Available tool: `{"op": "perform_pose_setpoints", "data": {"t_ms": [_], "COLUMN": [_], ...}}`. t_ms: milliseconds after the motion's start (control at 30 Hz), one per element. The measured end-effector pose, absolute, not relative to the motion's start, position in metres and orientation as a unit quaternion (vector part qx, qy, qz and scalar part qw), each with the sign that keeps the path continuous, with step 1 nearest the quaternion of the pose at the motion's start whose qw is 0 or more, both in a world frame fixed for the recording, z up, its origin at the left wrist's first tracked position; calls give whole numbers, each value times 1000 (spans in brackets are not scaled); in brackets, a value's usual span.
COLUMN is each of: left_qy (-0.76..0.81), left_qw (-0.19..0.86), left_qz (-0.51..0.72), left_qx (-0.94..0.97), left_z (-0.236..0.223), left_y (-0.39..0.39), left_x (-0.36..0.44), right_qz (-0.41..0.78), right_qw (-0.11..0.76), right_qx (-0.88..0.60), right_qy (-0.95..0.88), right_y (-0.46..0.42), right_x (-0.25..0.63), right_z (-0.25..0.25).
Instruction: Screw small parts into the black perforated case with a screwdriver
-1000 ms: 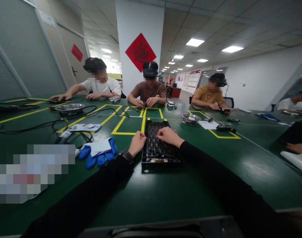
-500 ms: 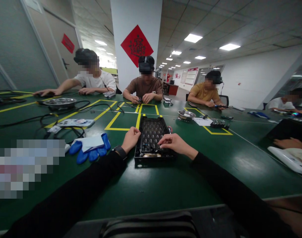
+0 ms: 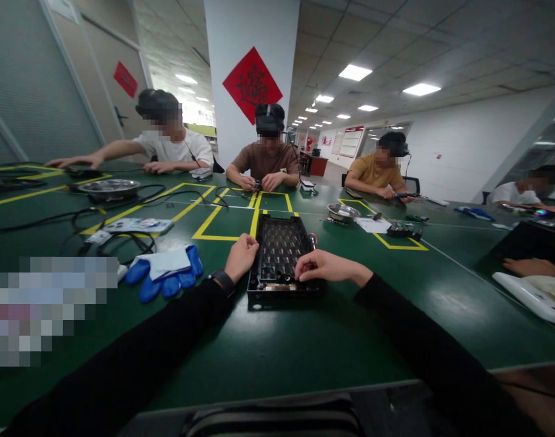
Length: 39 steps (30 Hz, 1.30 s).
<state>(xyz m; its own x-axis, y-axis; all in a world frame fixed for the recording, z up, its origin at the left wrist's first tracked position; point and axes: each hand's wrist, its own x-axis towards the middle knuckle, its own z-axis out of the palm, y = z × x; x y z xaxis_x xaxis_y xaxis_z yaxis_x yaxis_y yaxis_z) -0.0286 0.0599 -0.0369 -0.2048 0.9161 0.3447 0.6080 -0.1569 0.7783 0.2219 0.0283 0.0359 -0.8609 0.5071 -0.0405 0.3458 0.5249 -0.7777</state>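
A black rectangular casing, open at the top, lies on the green table in front of me. Rows of small shiny pieces show inside it, and a pale strip runs along its near end. My left hand is closed at the left wall of the casing, thumb and fingers pinching its edge. Over the near right corner, my right hand has its fingers curled together, tips down at the casing. Whatever is between those fingertips is hidden. Behind the right hand, a small red and silver round thing partly shows beside the casing.
Blue and white gloves lie left of my left hand, with black cables and a light-coloured flat packet behind. Metal bowls stand farther off. Several co-workers sit around the table. A white object lies at right.
My right hand has moved from over the casing's middle to its near right corner. The left hand stays at the left edge. The view has shifted slightly.
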Motion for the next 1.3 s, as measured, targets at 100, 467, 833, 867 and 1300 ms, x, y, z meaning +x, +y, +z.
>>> {"op": "perform_pose_setpoints", "data": {"t_ms": [100,467,833,867,1300], "left_qy": [626,625,627,629,631], "left_qw": [170,173,167,166,161], "left_qz": [456,448,443,442,437], "left_qx": [609,615,618,618,621], "left_z": [-37,-35,-35,-35,-36], "left_y": [60,58,58,58,61], "left_x": [-29,-29,-29,-29,-30], "right_qz": [473,561,510,500,427], "right_qw": [16,57,87,88,85], "right_qx": [-243,-273,-314,-319,-357], "right_qy": [-847,-780,-796,-800,-827], "right_y": [40,47,43,43,44], "right_x": [218,208,205,205,204], "right_z": [40,27,23,22,22]}}
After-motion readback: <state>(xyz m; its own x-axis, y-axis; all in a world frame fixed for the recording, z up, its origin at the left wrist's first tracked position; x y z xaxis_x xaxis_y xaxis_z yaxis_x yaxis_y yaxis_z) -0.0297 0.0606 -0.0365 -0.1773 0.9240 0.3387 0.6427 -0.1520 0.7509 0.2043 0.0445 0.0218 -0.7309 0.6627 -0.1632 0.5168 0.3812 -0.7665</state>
